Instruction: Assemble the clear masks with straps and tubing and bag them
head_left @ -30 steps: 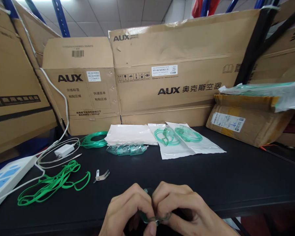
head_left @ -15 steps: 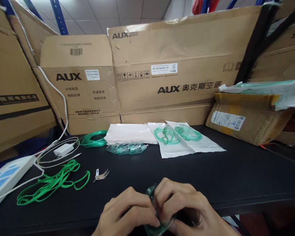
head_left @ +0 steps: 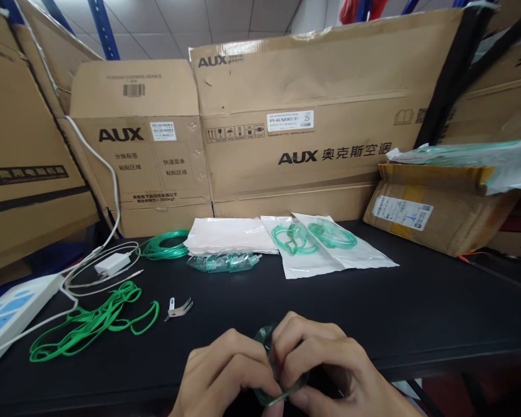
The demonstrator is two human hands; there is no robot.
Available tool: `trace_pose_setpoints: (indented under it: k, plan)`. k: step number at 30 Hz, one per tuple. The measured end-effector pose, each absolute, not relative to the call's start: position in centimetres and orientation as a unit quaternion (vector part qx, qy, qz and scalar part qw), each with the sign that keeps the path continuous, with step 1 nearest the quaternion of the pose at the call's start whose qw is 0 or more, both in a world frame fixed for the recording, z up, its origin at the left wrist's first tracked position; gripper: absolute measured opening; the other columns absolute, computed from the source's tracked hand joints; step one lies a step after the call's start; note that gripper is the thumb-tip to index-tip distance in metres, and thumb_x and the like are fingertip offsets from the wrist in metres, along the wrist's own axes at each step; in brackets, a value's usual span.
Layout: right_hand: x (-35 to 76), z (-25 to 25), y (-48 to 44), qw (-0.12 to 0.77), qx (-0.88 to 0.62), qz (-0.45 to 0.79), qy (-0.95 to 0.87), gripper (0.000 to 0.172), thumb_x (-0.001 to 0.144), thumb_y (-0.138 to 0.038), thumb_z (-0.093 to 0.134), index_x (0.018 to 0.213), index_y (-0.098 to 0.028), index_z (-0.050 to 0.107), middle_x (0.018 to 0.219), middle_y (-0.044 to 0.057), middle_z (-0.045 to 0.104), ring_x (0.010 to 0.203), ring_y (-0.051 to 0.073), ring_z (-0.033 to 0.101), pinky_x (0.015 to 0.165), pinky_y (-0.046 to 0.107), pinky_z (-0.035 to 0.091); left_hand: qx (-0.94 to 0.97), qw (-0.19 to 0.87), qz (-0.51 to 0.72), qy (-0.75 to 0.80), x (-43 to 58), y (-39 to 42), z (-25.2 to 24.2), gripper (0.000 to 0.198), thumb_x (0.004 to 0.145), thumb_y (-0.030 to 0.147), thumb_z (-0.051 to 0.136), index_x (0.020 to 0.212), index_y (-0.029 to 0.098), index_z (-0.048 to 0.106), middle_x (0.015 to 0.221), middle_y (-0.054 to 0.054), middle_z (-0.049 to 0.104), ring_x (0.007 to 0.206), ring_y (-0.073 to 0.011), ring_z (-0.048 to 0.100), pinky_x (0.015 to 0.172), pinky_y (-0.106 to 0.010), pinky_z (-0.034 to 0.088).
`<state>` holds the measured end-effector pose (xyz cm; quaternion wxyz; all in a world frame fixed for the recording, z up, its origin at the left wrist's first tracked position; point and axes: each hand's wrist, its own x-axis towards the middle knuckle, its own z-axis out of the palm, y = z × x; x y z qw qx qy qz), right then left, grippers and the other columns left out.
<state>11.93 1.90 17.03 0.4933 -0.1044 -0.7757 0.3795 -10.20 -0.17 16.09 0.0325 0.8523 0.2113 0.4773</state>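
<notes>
Setting: a black matte worktop walled in by brown corrugated cardboard cartons printed AUX; blue rack uprights and ceiling tiles above.

Piece in hand: a small clear green-tinted soft plastic mask piece, at 6 o'clock on the worktop, right at the near edge, between my two hands.

Left hand: fingers curled shut, thumb and forefinger pinching the left rim of the mask piece.

Right hand: fingers curled over the top and right side of the piece, closed on it; fingertips meet the left hand's.

10 o'clock: a loose tangle of flat green elastic straps; just right of it a small bent metal clip, lying free.

11 o'clock: a coil of green plastic tubing; a white charger block with its white cable.

12 o'clock: a clear bag of green-tinted plastic parts in front of a flat white pouch; two sealed clear packets holding green masks, overlapping.

9 o'clock: a white and blue power strip.

Step, my judgement: fitting or working something at the rim of the mask piece; the exact joint is hidden under my fingers.

Next move calls for, my judgement: a steady pinch on the soft rim without creasing it, then one hand free to reach a strap or the clip.
</notes>
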Motion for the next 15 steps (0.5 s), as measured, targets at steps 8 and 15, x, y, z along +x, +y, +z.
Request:
trace_pose_setpoints:
  k: [8, 15]
  plan:
    - [12.1, 17.0, 1.9, 0.478, -0.131, 0.445, -0.746, 0.015, 0.089, -0.032, 0.087, 0.092, -0.018, 0.081, 0.088, 0.004, 0.071, 0.084, 0.017, 0.066, 0.077, 0.03, 0.052, 0.858, 0.094, 0.468, 0.192, -10.4, 0.8, 16.0, 0.016, 0.103, 0.029, 0.07, 0.116, 0.024, 0.062, 0.101, -0.004, 0.069, 0.083, -0.0148, 0.072, 0.072, -0.022, 0.057]
    - [12.3, 16.8, 2.4, 0.484, -0.103, 0.496, -0.713, 0.015, 0.083, -0.032, 0.092, 0.091, -0.023, 0.083, 0.086, 0.001, 0.069, 0.085, 0.016, 0.064, 0.077, 0.029, 0.048, 0.85, 0.082, 0.502, 0.136, -10.0, 1.9, 17.3, 0.022, 0.102, 0.041, 0.071, 0.109, 0.021, 0.066, 0.103, -0.004, 0.075, 0.101, -0.0159, 0.071, 0.098, -0.024, 0.053]
